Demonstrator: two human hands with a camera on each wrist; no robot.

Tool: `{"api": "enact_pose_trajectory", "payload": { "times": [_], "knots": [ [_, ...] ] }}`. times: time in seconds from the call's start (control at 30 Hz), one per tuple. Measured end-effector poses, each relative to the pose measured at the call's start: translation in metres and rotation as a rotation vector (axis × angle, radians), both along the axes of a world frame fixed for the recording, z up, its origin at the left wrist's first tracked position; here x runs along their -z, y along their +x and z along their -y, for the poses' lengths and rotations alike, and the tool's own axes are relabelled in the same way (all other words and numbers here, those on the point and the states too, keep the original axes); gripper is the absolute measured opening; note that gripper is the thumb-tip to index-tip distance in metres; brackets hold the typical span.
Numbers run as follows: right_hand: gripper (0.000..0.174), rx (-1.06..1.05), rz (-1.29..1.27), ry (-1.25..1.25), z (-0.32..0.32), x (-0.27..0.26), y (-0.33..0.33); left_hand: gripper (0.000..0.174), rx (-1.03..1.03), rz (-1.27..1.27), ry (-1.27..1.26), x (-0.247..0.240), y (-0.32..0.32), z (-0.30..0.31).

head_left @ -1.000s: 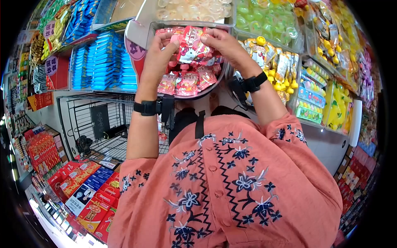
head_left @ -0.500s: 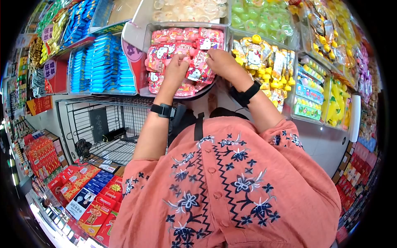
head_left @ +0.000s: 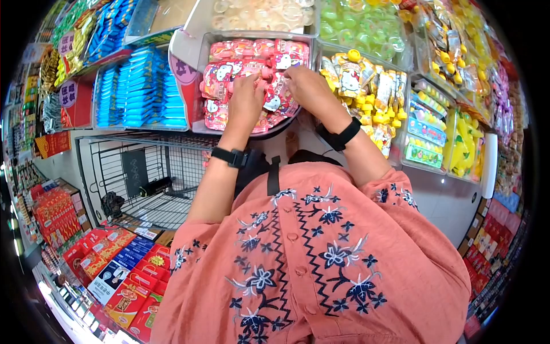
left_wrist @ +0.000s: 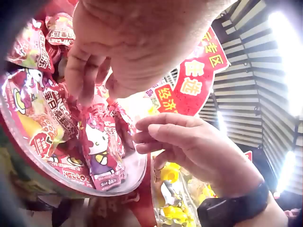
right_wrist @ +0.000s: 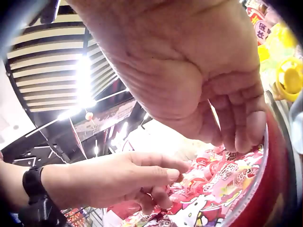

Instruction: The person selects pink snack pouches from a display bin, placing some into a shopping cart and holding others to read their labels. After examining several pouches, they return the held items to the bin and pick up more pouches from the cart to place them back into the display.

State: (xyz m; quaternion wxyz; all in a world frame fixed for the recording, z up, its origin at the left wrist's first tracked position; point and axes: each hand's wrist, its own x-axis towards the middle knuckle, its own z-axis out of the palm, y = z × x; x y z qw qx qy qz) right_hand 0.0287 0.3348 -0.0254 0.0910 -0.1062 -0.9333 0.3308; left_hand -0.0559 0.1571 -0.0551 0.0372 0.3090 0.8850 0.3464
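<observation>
Pink drink pouches [head_left: 220,80] with a cartoon cat and caps lie in rows in a clear, curved-front bin [head_left: 200,127]. Over the middle of them is my left hand [head_left: 245,102], its fingers loosely bent and pointing down at the pouches. My right hand [head_left: 312,90] is beside it on the right, fingers reaching down to the pouch tops. Between the two hands one pouch [left_wrist: 100,149] leans near the bin's front wall, fingertips right at its upper part. Neither hand's fingers wrap around a pouch. The left fingertips are partly hidden in the head view.
Blue packets [head_left: 140,86] fill the bin on the left. To the right are yellow-capped pouches [head_left: 366,86] and boxed sweets [head_left: 425,126]. Behind sit bins of pale jelly cups [head_left: 263,14] and green ones [head_left: 361,28]. A wire shopping cart [head_left: 137,172] stands at lower left.
A second ago both hands held a pink pouch up over the bin. It was then laid among the others, and the hands have loosened and stay over the pouches.
</observation>
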Motion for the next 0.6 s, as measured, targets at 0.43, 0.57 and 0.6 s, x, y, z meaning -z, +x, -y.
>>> {"api": "enact_pose_trajectory", "payload": {
  "times": [0.43,0.57,0.6],
  "knots": [
    [0.021,-0.033,0.047,-0.179,0.001,0.001,-0.01,0.02,0.129,0.136,0.084,-0.019,0.02,0.023],
    [0.022,0.028,-0.237,-0.766,0.003,-0.038,-0.023,0.019,-0.159,0.009,0.369,-0.067,-0.003,0.072],
    [0.023,0.031,-0.21,-0.908,0.004,-0.046,-0.025,0.021,-0.303,0.16,0.44,-0.073,-0.005,0.09]
  ]
}}
